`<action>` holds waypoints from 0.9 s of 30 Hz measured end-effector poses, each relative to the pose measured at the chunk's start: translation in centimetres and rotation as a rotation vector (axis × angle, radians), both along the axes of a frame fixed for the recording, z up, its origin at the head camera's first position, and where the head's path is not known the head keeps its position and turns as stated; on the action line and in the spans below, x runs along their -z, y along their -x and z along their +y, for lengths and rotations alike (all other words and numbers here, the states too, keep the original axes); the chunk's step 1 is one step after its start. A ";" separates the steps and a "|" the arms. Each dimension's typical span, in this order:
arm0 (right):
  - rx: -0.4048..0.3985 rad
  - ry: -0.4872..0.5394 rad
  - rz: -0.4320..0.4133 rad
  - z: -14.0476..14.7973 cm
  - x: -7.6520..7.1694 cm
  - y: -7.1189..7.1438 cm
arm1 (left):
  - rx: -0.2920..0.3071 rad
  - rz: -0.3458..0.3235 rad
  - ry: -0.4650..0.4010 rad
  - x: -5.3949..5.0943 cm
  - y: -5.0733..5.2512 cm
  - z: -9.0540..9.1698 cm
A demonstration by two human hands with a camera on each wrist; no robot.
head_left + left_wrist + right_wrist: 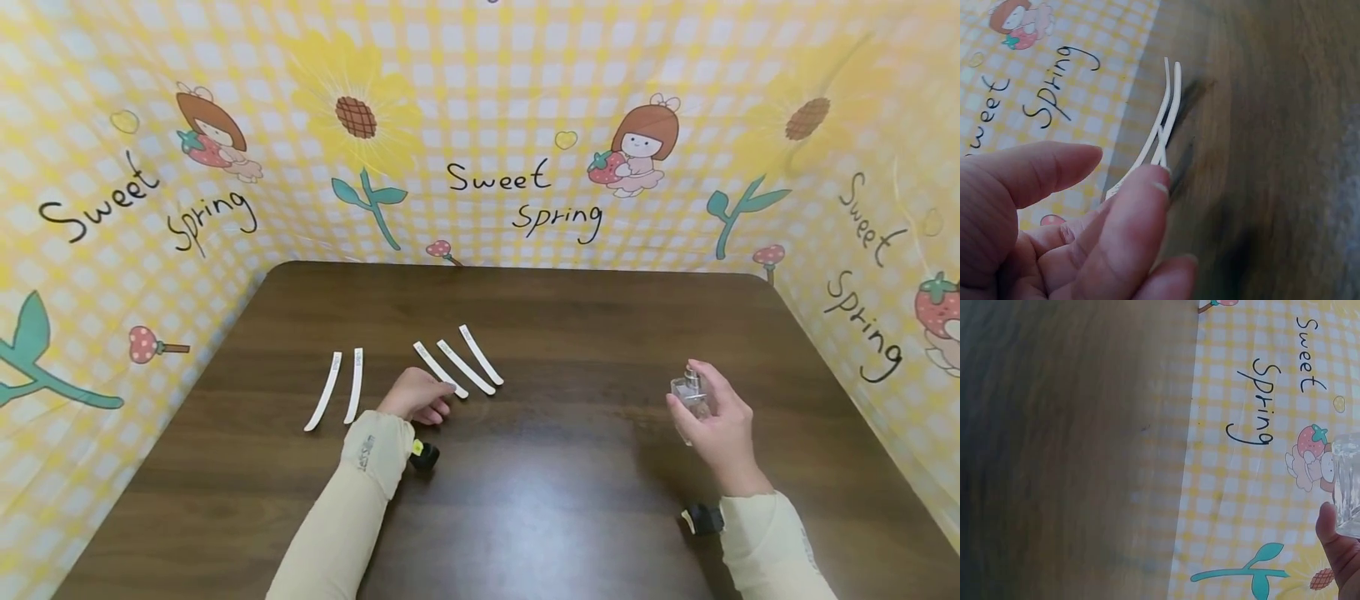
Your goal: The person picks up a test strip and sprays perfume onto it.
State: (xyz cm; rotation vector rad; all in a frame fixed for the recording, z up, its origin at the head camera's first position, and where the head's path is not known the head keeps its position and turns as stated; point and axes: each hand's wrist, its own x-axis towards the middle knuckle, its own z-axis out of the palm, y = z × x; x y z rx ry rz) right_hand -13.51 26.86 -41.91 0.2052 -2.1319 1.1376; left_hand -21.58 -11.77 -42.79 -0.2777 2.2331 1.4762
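My right hand (726,429) holds a clear glass perfume bottle (691,397) above the right part of the table, thumb at its side and index finger on the spray top. Only part of the bottle shows at the right wrist view's edge. My left hand (415,395) is at the near end of a white paper test strip (435,364), the leftmost of a group of three. In the left wrist view, the thumb (1066,169) stands apart from the index finger (1138,219), whose tip overlaps the strips; whether it touches one is unclear.
Two more white strips, one outer (326,392) and one inner (356,385), lie left of my left hand. All are on a dark brown wooden table (570,333). Yellow checked cloth (487,100) with printed flowers and lettering surrounds the table at the back and sides.
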 end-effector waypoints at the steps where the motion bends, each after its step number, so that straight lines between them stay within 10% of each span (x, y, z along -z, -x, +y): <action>1: 0.004 -0.007 0.008 0.2 0.1 0.0 | 0.007 -0.006 0.016 0.1 0.1 0.2; 27: 0.102 0.035 -0.049 3.2 0.4 -1.8 | 0.147 -0.028 0.150 1.2 1.5 1.7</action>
